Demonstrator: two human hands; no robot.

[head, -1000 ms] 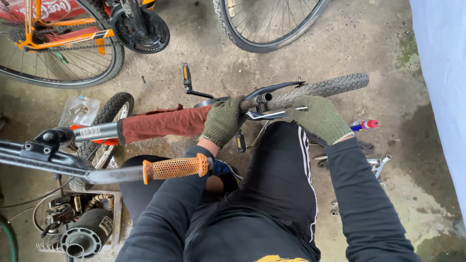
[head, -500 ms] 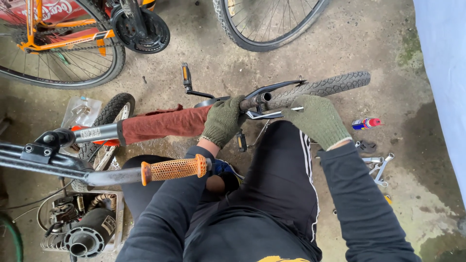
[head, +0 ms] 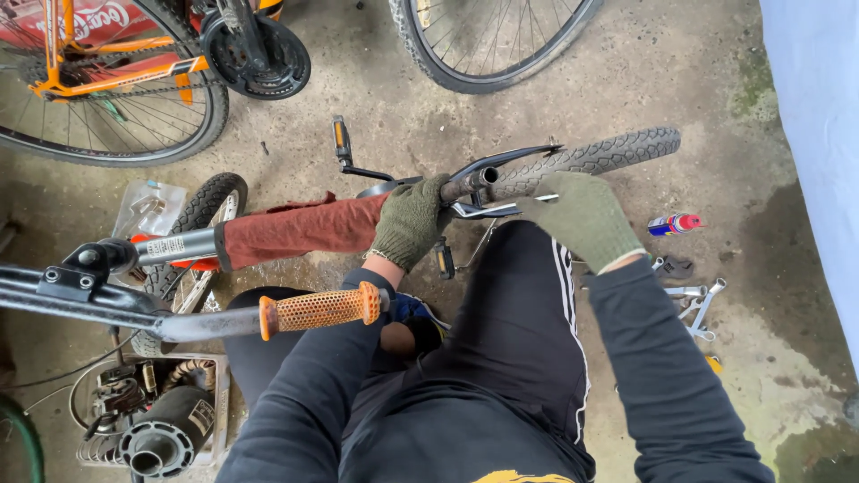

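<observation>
Rough grey concrete floor (head: pixel 626 80), stained and damp in patches, seen from above; pale blue sheet (head: pixel 819 134) along the right edge. At upper left, orange-framed bicycle (head: pixel 116 63) with black chainring; beside it at top centre, a second spoked wheel with black tyre (head: pixel 492 45).

Across the middle, grey metal bicycle frame tube (head: pixel 179 244) lying roughly level, wrapped for part of its length in a rust-red cloth (head: pixel 300 228); open tube end (head: pixel 479 177) just past the left glove; behind it a knobby black tyre (head: pixel 595 154) and a black pedal crank arm (head: pixel 344 148).

Left hand (head: pixel 412 219) in olive knitted glove, fingers curled tight around the frame tube at the end of the red cloth. Right hand (head: pixel 582 215), gloved likewise, just right of the tube end, fingertips touching a thin silver lever (head: pixel 497 209) beneath the tube; fingers loosely bent, firm grip or mere touch impossible to tell.

Nearer the camera, black handlebar with orange rubber grip (head: pixel 318 310) crossing above dark-trousered knees. At lower left, wire crate of greasy metal parts (head: pixel 148 420). On the floor at right, small red-and-blue spray can (head: pixel 676 224) and silver spanners (head: pixel 698 300), well apart from both hands.
</observation>
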